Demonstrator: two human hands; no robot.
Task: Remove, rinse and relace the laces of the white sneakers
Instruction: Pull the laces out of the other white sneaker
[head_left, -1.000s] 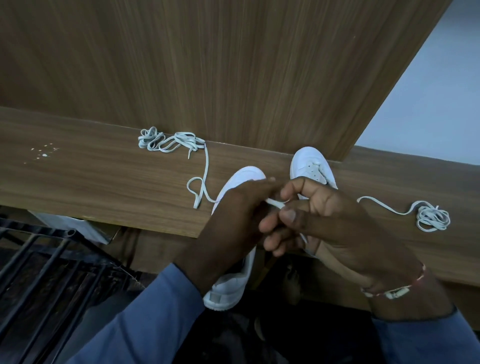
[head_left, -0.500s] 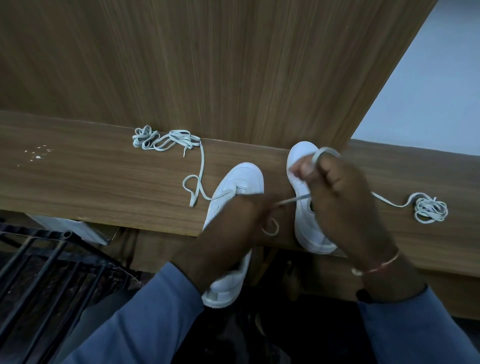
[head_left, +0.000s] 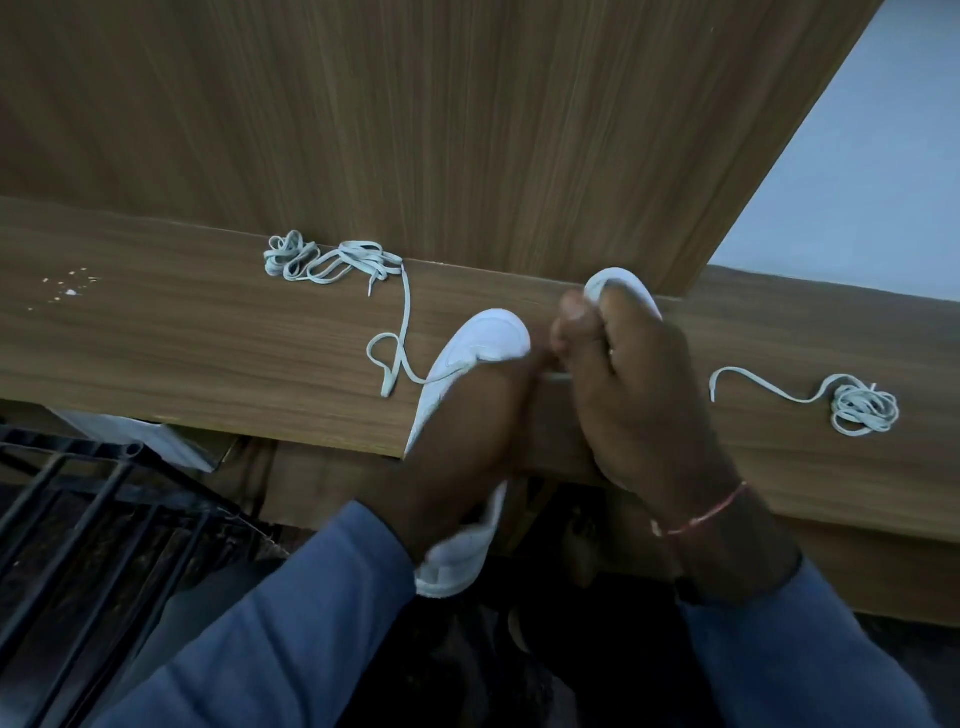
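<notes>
Our right hand (head_left: 639, 395) and left hand (head_left: 478, 415) meet over a wooden shelf (head_left: 182, 338). The shelf's front edge runs just under both wrists. Its back edge lies just past the right knuckles, where a panel (head_left: 415, 130) rises upright, so there is little depth to work in. Sideways there is far more room. Bare wood stretches well out to the left of the left hand, and a shorter run lies to the right of the right hand.

The left sneaker (head_left: 483, 338) lies under the left hand, toe toward the panel and heel hanging off the front edge. The right sneaker (head_left: 623, 280) sits under the right hand with only its toe showing, close to the panel.

A loose lace (head_left: 400, 312) trails from the left sneaker's side, loops on the wood, then runs to a tangle by the panel. A coiled lace (head_left: 862, 410) lies well to the right of the right hand, its tail pointing back at us. A black rack (head_left: 78, 493) stands below the shelf, left of the left sleeve.

The right hand is fisted (knuckles up), and a short taut lace (head_left: 558, 375) runs into its grip from the left hand. The left hand's fingers are tucked out of sight beneath it, so we cannot tell what they hold.
</notes>
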